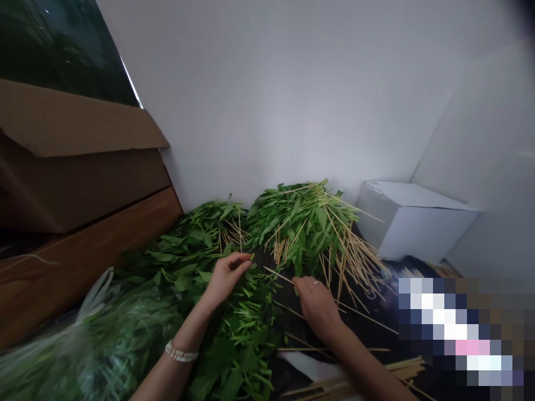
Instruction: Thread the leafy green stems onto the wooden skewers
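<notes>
My left hand [225, 278], with a beaded bracelet on its wrist, pinches a small green stem piece [252, 257] between thumb and fingertips. My right hand [318, 307] is closed around a thin wooden skewer [277, 274], whose pointed tip faces the left hand and stays apart from the stem. Beneath the hands, cut leafy greens [251, 323] lie with their stem ends to the right. Behind them rests a heap of leafy greens [292, 214] with many skewers [355, 256] sticking out of it.
At the lower left is a clear plastic bag [125, 317] of greens. A cardboard box [96, 184] stands on a wooden surface [125, 228] at left. A white box [430, 223] is at right, against the wall [292, 94]. Loose skewers [401, 367] lie near the right forearm.
</notes>
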Motion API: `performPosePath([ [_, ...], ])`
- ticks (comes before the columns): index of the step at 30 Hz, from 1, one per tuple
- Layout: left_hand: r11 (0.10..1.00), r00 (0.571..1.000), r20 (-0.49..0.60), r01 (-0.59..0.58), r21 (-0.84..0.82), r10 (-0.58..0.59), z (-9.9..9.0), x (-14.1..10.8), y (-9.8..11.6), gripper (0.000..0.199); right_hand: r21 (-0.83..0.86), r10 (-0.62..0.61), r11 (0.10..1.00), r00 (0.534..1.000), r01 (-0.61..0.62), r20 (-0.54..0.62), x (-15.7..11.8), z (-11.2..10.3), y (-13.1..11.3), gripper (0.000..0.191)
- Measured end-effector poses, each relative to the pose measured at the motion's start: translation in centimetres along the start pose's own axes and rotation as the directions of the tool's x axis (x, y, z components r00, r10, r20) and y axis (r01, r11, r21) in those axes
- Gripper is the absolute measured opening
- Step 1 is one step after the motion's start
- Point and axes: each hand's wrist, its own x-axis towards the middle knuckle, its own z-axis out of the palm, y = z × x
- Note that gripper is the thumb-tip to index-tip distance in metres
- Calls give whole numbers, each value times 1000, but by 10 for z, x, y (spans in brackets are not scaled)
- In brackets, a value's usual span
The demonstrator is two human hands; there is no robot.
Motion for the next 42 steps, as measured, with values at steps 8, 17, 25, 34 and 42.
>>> performPosePath([
  [8, 845, 969, 93, 247, -474, -231, 2, -15, -13, 40, 144, -245, 935, 886, 323, -393, -9, -13, -7, 43],
  [17, 784, 950, 153, 311, -537, -273, 4, -27, -7, 37, -23, -331, 941, 904, 338, -271, -17, -30, -22, 47],
  [25, 785, 949, 123, 309, -536, -290, 7, -29, -6, 36, -68, -221, 975, 915, 211, -338, -9, -22, -21, 40],
  [34, 753, 945, 140, 322, -573, -297, 12, -30, -11, 34, -23, -205, 977, 919, 210, -338, -11, -21, -19, 37],
  [42, 755, 946, 148, 320, -572, -288, 13, -29, -11, 32, 23, -187, 978, 927, 206, -325, -12, -17, -20, 37],
])
